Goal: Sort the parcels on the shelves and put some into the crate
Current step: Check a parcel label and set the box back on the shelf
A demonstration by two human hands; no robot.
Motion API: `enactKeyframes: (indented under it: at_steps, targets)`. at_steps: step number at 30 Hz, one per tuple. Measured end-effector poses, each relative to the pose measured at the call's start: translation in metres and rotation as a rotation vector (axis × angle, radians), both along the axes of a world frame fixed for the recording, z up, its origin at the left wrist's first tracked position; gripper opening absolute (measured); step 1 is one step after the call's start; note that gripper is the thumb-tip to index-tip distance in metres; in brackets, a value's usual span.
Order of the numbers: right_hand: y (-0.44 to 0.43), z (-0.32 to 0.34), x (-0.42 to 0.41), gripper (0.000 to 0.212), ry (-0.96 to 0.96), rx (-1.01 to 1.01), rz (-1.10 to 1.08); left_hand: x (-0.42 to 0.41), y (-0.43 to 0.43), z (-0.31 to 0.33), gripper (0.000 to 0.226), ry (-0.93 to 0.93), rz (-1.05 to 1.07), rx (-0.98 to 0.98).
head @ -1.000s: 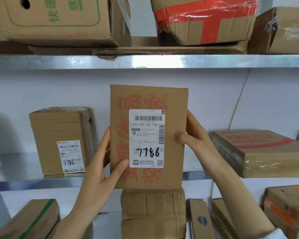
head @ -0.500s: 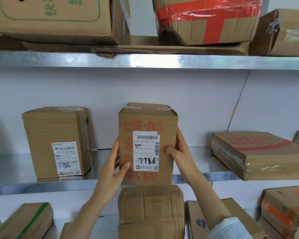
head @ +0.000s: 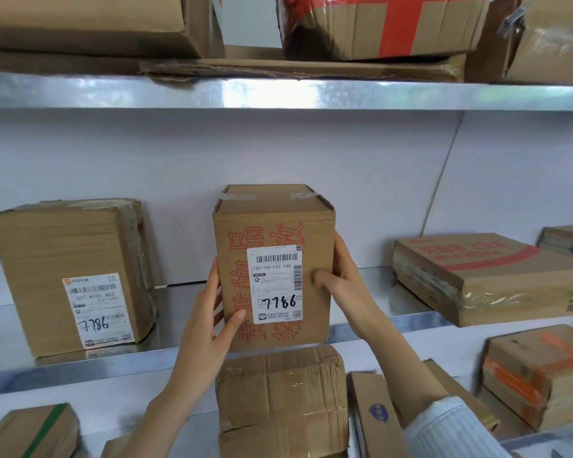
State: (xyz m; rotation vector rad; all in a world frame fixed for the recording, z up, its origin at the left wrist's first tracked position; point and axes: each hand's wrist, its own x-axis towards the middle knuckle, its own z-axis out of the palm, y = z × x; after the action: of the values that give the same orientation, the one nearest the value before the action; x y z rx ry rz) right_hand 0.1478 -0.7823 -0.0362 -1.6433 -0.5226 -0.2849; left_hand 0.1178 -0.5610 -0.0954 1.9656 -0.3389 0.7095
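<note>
**Head view.** The fingers [head: 216, 276] of the left hand [head: 209, 325] lie up the parcel's left side. Its thumb is laid flat on the front face at the lower left corner of the label [head: 275, 285]. The right hand [head: 348, 285] wraps the right side, with its thumb pressed onto the front just right of the label. How the fingers behind the box lie cannot be told.

The parcel [head: 275, 226] stands upright on its short end at the near edge of the middle shelf [head: 179, 295], about midway along it. Whether its base already bears on the metal is not clear. Its label reads 7786, the same number as on the upright box [head: 47, 259] well apart to the left. A flat box with red print [head: 483, 276] lies to the right. No crate is in sight.

The risk is likely in the letting go. The parcel is tall for its footing and sits close to the lip. If it is released with its base only partly on the shelf, it could tip forward and drop onto the crushed box [head: 278, 391] below. The hold is also only a side squeeze plus thumbs, so plain cardboard may slide down through it if the pressure eases too soon.
</note>
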Motion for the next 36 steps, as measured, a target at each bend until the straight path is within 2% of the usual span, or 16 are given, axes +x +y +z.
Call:
enactKeyframes:
  at_steps: [6,10,16,20,25,29,36]
  targets:
    - [-0.006,0.001,-0.006,0.080,0.015,-0.001,0.008,-0.012,-0.009,0.002,0.091,-0.006,0.076,-0.041]
    - [-0.015,0.002,-0.009,0.086,0.035,0.009,0.013,-0.025,-0.026,0.013,0.099,-0.104,0.195,-0.039]
    - [-0.045,0.002,-0.007,0.078,0.023,0.023,0.011,-0.048,-0.068,0.033,0.078,-0.391,0.378,0.021]
    - [-0.083,0.005,-0.006,0.069,0.014,0.019,0.042,-0.053,-0.112,0.044,0.065,-0.459,0.457,0.036]
    - [-0.153,0.018,-0.007,0.054,-0.036,-0.010,0.063,-0.048,-0.184,0.048,0.048,-0.376,0.457,0.088]
    - [-0.215,0.021,-0.002,0.049,-0.069,-0.053,0.039,-0.033,-0.243,0.040,0.037,-0.260,0.366,0.139]
    - [-0.310,0.013,0.011,0.044,-0.069,-0.104,-0.029,-0.005,-0.322,0.012,0.034,0.011,0.309,0.134]
